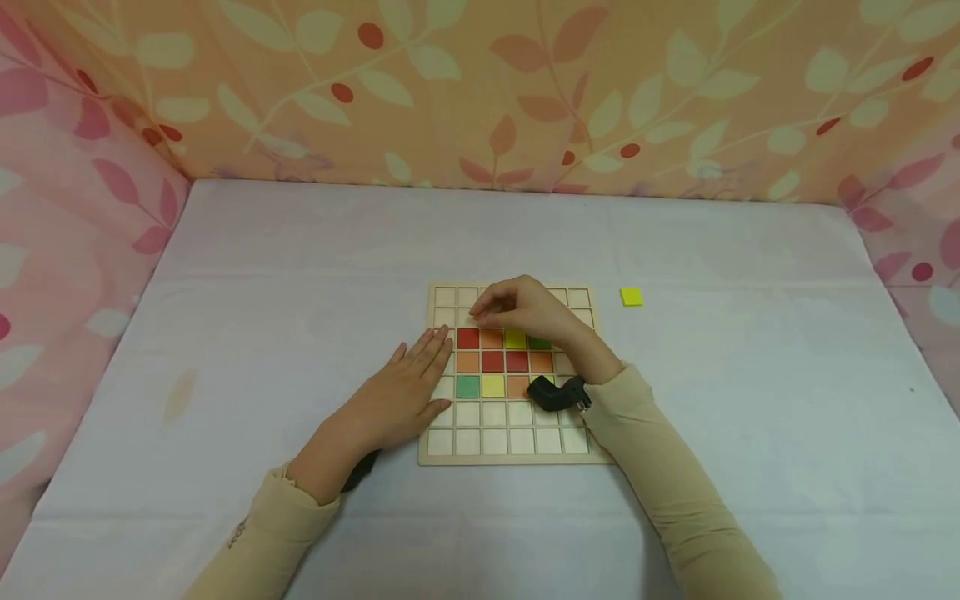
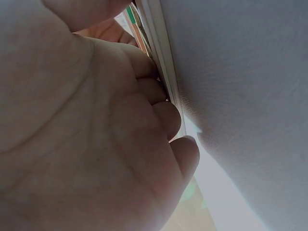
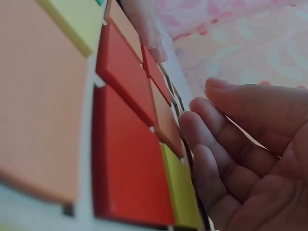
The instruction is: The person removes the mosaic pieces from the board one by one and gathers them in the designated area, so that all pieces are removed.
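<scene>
A pale wooden grid board (image 1: 469,459) lies on the table, with coloured square tiles in its middle rows. The top row of these shows a red tile (image 1: 468,337), an orange tile (image 1: 491,338), a yellow tile (image 1: 515,339) and a partly covered green tile (image 1: 538,342). My left hand (image 1: 401,392) rests with fairly straight fingers across the board's left edge. Over the upper rows hovers my right hand (image 1: 531,312), fingers loosely bent. In the right wrist view, its thumb and fingertips hold nothing visible, close beside the tiles.
One loose yellow tile (image 1: 632,297) lies on the white tablecloth (image 1: 300,250) to the right of the board. A black wrist device (image 1: 558,393) on the right wrist covers part of the lower tiles. Patterned curtains (image 1: 465,100) stand behind and at both sides.
</scene>
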### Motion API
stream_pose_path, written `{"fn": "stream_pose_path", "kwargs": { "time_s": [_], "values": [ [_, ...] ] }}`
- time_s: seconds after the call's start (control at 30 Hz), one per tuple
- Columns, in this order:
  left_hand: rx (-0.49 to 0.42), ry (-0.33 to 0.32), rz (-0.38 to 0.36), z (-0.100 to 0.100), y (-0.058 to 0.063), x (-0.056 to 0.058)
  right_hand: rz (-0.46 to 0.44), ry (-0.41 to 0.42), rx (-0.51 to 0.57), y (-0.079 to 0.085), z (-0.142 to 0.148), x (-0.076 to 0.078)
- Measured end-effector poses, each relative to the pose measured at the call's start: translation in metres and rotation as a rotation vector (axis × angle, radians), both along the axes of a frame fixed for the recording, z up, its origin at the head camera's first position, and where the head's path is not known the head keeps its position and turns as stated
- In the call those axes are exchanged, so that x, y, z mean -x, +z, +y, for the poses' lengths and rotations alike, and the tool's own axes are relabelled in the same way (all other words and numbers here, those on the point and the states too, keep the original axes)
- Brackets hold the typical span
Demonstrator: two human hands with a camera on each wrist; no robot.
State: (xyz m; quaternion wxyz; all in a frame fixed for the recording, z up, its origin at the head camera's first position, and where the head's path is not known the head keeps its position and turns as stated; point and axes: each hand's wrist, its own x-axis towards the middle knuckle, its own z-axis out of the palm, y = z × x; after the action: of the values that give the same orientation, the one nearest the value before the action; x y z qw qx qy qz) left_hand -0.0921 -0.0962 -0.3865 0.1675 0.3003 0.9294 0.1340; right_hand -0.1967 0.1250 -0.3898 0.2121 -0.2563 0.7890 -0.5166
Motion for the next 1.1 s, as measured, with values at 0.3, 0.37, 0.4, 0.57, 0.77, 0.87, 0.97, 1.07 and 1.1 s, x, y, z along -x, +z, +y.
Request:
{"fn": "stream_pose_path", "kwargs": {
  "time_s": [0.3,0.37,0.4,0.57,0.77,0.87,0.97,1.07,1.1],
  "values": [
    [0.003,0.001,0.005,0.0004,-0.0006,0.0005,0.008,0.015,-0.038,0.0002,-0.0038,-0.0015],
    [0.004,0.002,0.005,0.0005,-0.0011,0.0006,0.03,0.015,-0.06,-0.0007,-0.0044,-0.0018],
    [0.003,0.002,0.006,0.0005,-0.0012,0.0006,0.043,0.015,-0.07,-0.001,-0.0048,-0.0019],
    [0.0,0.0,0.008,0.0007,-0.0008,0.0006,0.089,0.022,-0.124,-0.003,-0.0063,-0.0036],
    [-0.001,-0.004,0.011,0.001,0.0001,0.0006,0.132,0.026,-0.191,-0.004,-0.0077,-0.0053],
    [-0.003,-0.004,0.01,0.0012,0.0005,0.0005,0.158,0.046,-0.218,-0.0017,-0.0083,-0.0062],
    [-0.005,-0.003,0.009,0.0013,0.0001,0.0005,0.179,0.071,-0.231,-0.0007,-0.0083,-0.0064],
    [-0.006,-0.002,0.009,0.0014,-0.0008,0.0004,0.191,0.087,-0.23,-0.001,-0.0079,-0.0062],
    [-0.005,-0.002,0.008,0.0015,-0.0012,0.0003,0.189,0.088,-0.226,-0.0013,-0.0078,-0.0062]
  ]
}}
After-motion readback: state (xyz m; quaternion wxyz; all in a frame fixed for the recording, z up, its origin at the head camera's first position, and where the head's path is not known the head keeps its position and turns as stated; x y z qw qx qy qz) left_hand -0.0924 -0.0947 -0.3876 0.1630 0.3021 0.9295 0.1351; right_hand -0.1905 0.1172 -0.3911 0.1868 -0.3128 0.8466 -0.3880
